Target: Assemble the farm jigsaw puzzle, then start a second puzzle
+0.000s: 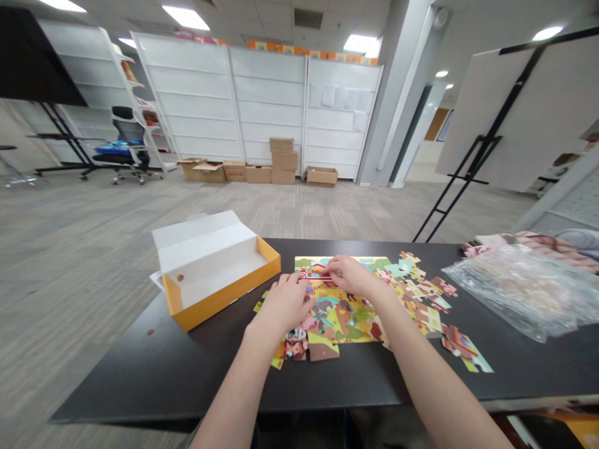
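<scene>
A colourful farm-scene jigsaw puzzle [360, 312] lies on the black table, with loose pieces on and around it. My left hand [286, 300] rests over its left side, fingers stretched forward and thumb apart, touching the pieces there. Near the puzzle's top middle, my right hand [352, 274] has its fingers drawn together on a puzzle piece [320, 272] with red and white on it. The fingertips partly cover that piece, so its outline is hard to make out. Below my left hand sit several joined pieces [324, 348] along the lower left.
An open yellow box [229, 296] with a white inside stands at the left. Loose puzzle pieces [428, 299] lie to the right, and a small joined group [467, 349] is nearer me. A clear plastic bag [524, 287] covers the table's right side, beside pinkish fabric [538, 242].
</scene>
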### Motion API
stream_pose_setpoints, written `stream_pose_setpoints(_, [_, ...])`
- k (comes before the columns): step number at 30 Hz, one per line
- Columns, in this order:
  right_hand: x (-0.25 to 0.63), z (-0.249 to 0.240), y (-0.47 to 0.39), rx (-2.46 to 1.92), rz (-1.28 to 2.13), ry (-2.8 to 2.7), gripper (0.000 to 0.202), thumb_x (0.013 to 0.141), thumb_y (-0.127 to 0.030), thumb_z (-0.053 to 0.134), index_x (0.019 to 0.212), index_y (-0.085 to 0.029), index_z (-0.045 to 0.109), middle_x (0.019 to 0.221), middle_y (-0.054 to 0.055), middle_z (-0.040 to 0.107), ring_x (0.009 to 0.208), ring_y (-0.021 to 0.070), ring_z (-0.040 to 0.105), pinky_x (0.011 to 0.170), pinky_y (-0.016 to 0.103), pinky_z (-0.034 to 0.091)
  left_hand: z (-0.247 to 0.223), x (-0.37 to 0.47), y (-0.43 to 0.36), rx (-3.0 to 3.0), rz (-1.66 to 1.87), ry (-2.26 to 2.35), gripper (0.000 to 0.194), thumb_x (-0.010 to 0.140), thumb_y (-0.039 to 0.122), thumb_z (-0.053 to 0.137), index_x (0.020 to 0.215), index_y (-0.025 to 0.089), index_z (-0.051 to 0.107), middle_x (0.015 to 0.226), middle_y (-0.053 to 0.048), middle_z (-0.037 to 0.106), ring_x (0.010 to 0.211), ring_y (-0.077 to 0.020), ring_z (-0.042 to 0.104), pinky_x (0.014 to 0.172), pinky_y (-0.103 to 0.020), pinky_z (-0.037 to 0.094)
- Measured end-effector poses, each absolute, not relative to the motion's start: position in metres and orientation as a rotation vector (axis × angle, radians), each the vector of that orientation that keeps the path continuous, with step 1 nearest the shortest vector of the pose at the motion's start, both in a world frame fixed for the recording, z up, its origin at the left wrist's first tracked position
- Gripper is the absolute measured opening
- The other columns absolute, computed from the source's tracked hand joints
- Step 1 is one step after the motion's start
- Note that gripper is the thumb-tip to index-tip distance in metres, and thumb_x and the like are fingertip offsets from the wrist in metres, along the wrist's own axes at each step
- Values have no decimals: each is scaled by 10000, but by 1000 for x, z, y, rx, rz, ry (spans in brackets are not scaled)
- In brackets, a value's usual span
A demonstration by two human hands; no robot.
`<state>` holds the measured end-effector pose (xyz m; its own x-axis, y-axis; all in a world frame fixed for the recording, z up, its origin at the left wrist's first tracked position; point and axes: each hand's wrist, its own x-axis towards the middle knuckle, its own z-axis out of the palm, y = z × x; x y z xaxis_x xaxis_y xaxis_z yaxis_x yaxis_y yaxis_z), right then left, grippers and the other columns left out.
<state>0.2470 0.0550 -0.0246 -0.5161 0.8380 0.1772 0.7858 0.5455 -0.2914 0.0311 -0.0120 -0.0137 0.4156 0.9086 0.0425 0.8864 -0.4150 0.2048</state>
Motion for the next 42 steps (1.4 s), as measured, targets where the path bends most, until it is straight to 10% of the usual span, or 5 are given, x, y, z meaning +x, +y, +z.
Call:
stream_pose_setpoints(11, [246,-17,50,-1384,305,-2510,290,850,-350,733,1100,-213,786,1074,89,747,955,220,685,874,299,493,-25,31,-3,2500,324,1609,400,933,413,629,1195,113,659,1291,-179,627,1232,-303,577,1061,-397,465])
stream_pose_setpoints(42, [243,-13,46,-1463,240,-2502,263,901,-280,674,1138,-197,752,1095,97,752,991,231,685,868,299,483,-21,40,-4,2467,264,1755,304,944,382,559,1109,161,689,1160,-141,671,1080,-299,634,913,-384,505])
